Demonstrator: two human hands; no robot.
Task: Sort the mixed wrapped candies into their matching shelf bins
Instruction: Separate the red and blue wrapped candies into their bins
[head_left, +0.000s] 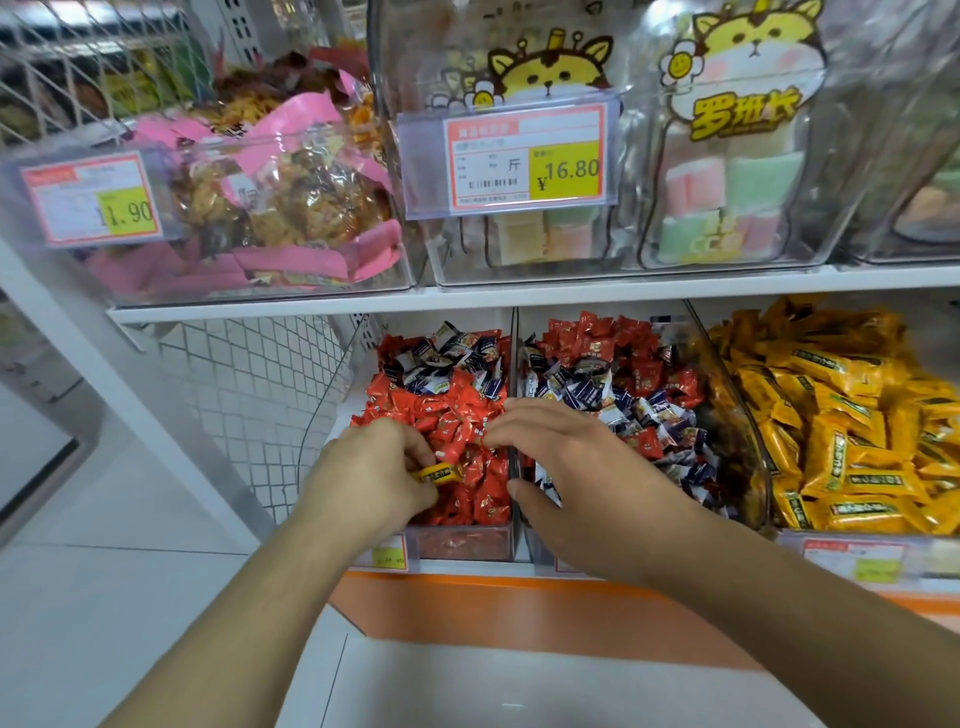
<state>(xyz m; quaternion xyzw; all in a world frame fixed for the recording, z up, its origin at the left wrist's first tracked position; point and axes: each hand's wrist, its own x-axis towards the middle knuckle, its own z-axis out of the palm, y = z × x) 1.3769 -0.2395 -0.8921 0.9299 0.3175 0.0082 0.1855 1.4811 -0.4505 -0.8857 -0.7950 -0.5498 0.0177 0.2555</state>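
Nearest the camera, over the front of the lower shelf bins, both hands are seen at work. A yellow candy (435, 474) is pinched in the grip of the left hand (382, 475), fingers curled round it, just above the front of the red-candy bin (462, 543). The right hand (563, 467) is spread flat, fingers straight, its grip released and nothing held; its fingertips are laid on the red candies (467, 415) while the palm is stretched across the clear divider (514, 364) into the middle bin (727, 364).

Further back, dark blue candies (457, 358) are seen mixed among the red ones at the rear of the left bin, and red and blue wrappers are jumbled together in the middle one. Off to the right, the yellow-candy bin (831, 545) is heaped with matching yellow wrappers.

Above, on the upper shelf (363, 304), clear bins of pink-wrapped snacks (291, 208) and pastel marshmallows (727, 208) are ranged, with a price tag (524, 158) marked 16.80 clipped in front.
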